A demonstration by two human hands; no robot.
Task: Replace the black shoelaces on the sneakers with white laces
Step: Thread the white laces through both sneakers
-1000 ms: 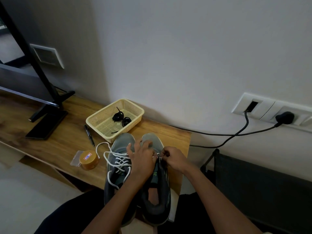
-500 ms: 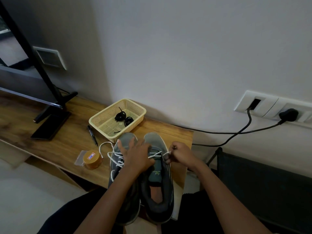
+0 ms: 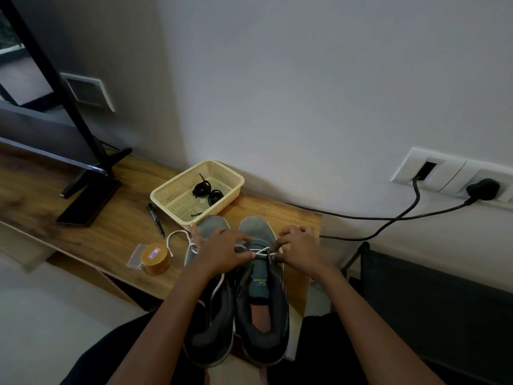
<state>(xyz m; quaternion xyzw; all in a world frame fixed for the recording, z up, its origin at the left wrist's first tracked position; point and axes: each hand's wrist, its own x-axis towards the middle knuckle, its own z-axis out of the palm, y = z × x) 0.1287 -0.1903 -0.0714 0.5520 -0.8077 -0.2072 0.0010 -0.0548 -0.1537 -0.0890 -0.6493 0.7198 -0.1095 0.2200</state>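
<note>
Centre frame: my left hand (image 3: 222,251), my right hand (image 3: 301,250) each pinch white lace (image 3: 261,250) across grey sneaker (image 3: 261,283). Black laces (image 3: 206,190) in basket (image 3: 180,201) above.

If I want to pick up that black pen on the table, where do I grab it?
Probably best to pinch the pen around the middle of its barrel, coming straight down from above. It lies flat on the table and is long and thin, so your fingers should close across its narrow width. The basket sits close on its right, so the left side is freer.
</note>
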